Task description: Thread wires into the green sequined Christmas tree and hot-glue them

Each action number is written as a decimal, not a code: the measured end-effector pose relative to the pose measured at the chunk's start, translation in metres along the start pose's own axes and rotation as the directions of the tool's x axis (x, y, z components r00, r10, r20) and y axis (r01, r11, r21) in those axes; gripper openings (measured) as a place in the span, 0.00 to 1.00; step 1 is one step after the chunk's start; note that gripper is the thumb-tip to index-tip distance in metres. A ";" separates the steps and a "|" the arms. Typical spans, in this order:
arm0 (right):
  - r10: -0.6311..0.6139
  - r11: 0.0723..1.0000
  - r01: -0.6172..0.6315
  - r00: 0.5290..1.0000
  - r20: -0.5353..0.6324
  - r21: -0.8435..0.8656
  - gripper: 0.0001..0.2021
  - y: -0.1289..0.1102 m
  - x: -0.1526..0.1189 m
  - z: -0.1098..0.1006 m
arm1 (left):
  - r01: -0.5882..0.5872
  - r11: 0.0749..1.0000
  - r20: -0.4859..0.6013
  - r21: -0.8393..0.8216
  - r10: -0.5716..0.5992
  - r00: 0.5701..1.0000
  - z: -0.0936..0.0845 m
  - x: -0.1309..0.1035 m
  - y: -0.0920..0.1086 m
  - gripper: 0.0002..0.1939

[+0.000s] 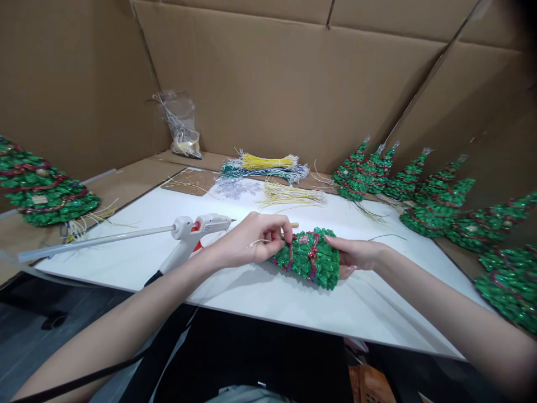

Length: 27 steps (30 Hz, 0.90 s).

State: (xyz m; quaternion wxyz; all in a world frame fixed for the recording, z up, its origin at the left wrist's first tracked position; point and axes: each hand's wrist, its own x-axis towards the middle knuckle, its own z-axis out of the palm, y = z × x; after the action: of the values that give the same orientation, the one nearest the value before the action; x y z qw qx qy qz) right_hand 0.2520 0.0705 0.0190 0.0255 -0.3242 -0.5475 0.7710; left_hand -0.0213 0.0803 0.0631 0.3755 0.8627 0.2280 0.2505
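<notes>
A small green Christmas tree with red garland lies on its side just above the white table, its wide base to the right. My right hand grips it by the base, thumb on top and fingers underneath. Close to the narrower end, my left hand is pinched on a thin pale wire. The tree's tip is hidden behind that hand. Left of my hands lies a white glue gun with a long glue stick out of its back.
Several similar trees line the right side, and another tree lies at the left. Yellow wire bundles, green wires and loose pale wires are at the back. A plastic bag leans on the cardboard wall.
</notes>
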 end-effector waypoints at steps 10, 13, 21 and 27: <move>-0.061 0.998 0.059 0.996 0.062 0.026 0.34 -0.001 -0.002 -0.001 | 0.042 0.999 -0.022 -0.014 -0.043 0.999 -0.012 -0.012 0.007 0.03; -0.069 0.998 0.068 0.993 0.096 0.010 0.35 0.000 -0.002 -0.004 | 0.053 0.998 -0.033 -0.032 -0.054 0.998 -0.009 -0.010 0.004 0.04; -0.030 0.998 0.036 0.994 0.109 -0.050 0.36 -0.004 -0.004 -0.004 | 0.040 0.999 -0.024 0.036 -0.039 0.999 0.004 -0.005 -0.002 0.05; -0.070 0.994 0.080 0.990 0.123 -0.076 0.40 -0.006 -0.006 -0.003 | 0.049 0.997 -0.042 0.061 -0.047 0.998 -0.006 -0.013 0.003 0.05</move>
State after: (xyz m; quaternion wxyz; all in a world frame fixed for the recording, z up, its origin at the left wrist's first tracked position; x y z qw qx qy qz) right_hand 0.2569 0.0730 0.0261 0.0084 -0.2573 -0.5905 0.7649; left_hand -0.0341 0.0739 0.0655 0.3500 0.8629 0.2638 0.2518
